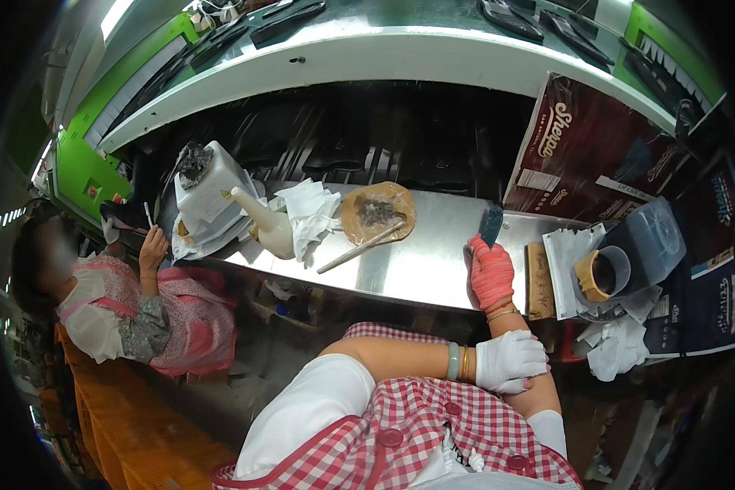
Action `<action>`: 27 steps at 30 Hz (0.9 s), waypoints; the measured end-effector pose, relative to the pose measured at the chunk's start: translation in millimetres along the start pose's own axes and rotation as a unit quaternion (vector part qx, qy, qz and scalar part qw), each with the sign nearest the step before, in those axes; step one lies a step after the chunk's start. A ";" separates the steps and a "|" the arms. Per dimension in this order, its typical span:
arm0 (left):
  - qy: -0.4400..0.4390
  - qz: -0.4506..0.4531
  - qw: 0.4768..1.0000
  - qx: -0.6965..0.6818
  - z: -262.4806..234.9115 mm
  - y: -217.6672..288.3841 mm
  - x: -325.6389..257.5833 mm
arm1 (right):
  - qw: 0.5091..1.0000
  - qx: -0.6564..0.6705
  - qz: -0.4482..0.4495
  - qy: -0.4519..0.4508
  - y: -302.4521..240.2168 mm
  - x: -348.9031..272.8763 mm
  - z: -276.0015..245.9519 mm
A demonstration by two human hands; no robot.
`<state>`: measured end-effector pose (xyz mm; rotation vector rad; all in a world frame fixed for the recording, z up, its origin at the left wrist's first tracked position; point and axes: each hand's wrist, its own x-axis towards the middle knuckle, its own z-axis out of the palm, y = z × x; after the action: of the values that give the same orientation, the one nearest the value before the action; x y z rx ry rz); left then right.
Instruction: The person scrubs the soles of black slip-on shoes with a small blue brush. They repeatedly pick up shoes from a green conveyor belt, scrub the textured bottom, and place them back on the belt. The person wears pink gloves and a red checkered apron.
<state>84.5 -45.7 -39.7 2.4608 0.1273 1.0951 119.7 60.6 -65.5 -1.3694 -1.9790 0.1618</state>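
Observation:
My right hand [492,273], in a red-pink glove, is at the front edge of the metal bench [433,269]. Its fingers are closed on a flat dark teal piece [490,220], whose exact kind I cannot make out. Crossing my body, my left hand [510,361] in a white glove is wrapped over my right forearm. To the left of the teal piece lies a round tan dish [379,214] with dark residue, with a thin pale brush-like stick [359,247] across its edge.
A cream squeeze bottle [271,229], crumpled white paper [306,214] and a white machine [214,186] stand left. At right are a clear plastic container [645,245], a cup [604,273] and dark red cartons [584,151]. Another person [114,302] works at left.

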 end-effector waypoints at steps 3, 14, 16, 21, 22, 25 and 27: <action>0.004 -0.011 1.000 -0.012 -18.0 -4.3 -2.0 | 1.000 -0.001 0.008 -0.018 -4.3 -0.3 1.8; 0.319 -0.072 0.821 0.468 -397.4 -66.8 66.5 | 0.996 -0.021 -0.009 -0.090 -24.1 -11.3 -25.7; 0.329 -0.192 0.688 0.617 -472.8 -89.7 45.7 | 0.997 -0.026 -0.015 -0.074 -24.1 -19.4 -28.2; 0.315 -0.545 0.585 0.512 -580.5 -118.7 5.1 | 0.997 -0.047 0.006 -0.053 -23.9 -23.3 -31.3; 0.296 -0.566 0.590 0.494 -601.6 -131.4 -20.0 | 0.998 -0.031 -0.017 -0.053 -26.1 -19.8 -30.5; 0.200 -0.524 0.687 0.462 -597.2 -143.3 5.7 | 0.999 -0.023 -0.024 -0.037 -8.2 -31.7 -29.0; 0.237 -0.565 0.679 0.404 -635.3 -169.1 -32.2 | 0.997 -0.032 -0.014 -0.063 -18.7 -28.8 -33.7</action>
<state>-382.6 324.4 239.6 1.7994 2.3407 1.0565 131.2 18.3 -45.5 -1.4008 -2.1235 0.1780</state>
